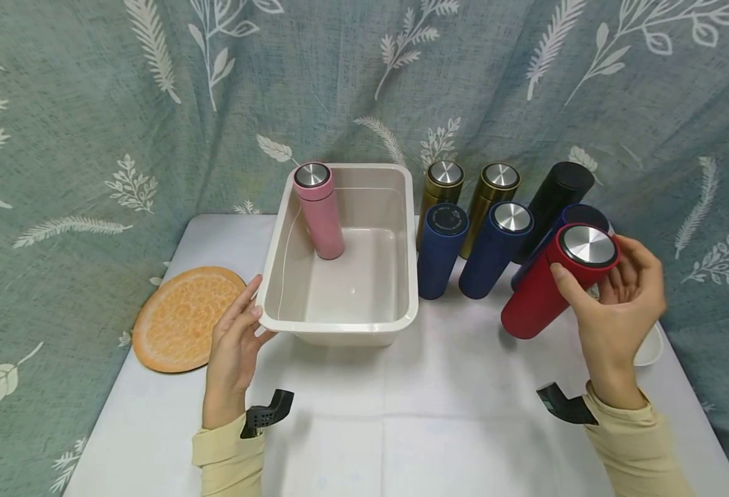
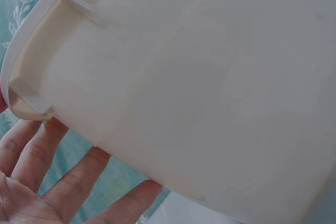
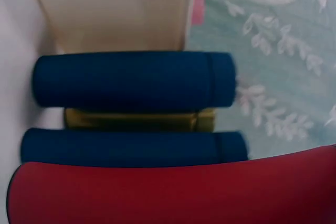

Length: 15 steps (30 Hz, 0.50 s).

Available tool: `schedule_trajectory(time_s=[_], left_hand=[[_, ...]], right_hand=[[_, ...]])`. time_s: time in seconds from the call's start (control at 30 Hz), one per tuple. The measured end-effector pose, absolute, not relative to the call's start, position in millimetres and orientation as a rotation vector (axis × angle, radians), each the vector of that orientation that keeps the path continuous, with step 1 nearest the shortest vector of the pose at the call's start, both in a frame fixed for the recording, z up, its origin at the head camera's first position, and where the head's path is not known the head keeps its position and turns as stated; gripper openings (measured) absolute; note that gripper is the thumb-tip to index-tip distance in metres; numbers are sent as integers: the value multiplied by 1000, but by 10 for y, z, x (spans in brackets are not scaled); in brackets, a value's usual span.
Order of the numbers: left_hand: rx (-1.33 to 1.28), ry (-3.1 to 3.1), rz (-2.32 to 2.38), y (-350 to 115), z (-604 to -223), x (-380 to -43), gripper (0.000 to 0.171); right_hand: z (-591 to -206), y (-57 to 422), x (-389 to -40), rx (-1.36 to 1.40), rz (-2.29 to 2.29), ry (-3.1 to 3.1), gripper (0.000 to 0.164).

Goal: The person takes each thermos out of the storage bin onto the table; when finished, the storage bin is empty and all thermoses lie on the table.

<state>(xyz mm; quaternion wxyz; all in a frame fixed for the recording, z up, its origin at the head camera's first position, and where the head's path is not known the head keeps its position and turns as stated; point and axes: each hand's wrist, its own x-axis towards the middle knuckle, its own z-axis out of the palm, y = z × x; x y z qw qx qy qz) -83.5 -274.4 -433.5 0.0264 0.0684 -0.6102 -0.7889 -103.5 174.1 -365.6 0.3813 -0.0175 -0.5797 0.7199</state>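
Note:
A red thermos bottle (image 1: pixel 545 290) with a silver-topped lid is gripped near its top by my right hand (image 1: pixel 619 310), thumb on the near side. The same red bottle (image 3: pixel 168 195) fills the bottom of the right wrist view, where the hand is out of sight. My left hand (image 1: pixel 234 345) touches the front left corner of a cream plastic bin (image 1: pixel 339 327). Extended fingers (image 2: pixel 76 182) lie against the bin's outer wall (image 2: pixel 199 93) in the left wrist view. Inside the bin, a pink thermos bottle (image 1: pixel 322 221) stands at the back left.
Right of the bin stand two blue bottles (image 1: pixel 442 255), two gold bottles (image 1: pixel 442 183) and a black bottle (image 1: pixel 557 197). Another blue bottle (image 1: pixel 585 215) is partly behind the red one. A round orange mat (image 1: pixel 184 321) lies left; a white dish (image 1: pixel 652 347) shows beneath the right hand.

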Motion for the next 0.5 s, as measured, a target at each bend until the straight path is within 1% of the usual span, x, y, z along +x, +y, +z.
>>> schedule_trajectory(time_s=[0.2,0.5], left_hand=[[215,-1882,-2437,-2748,-4338,-830,52],[201,-1881,-2438,-2749,-4342,-837,51]], right_hand=[[-3833,1823,-1081,-157,1726,-1573,68],[-4002,1904,-1140,-233,1629,-1663,69]])
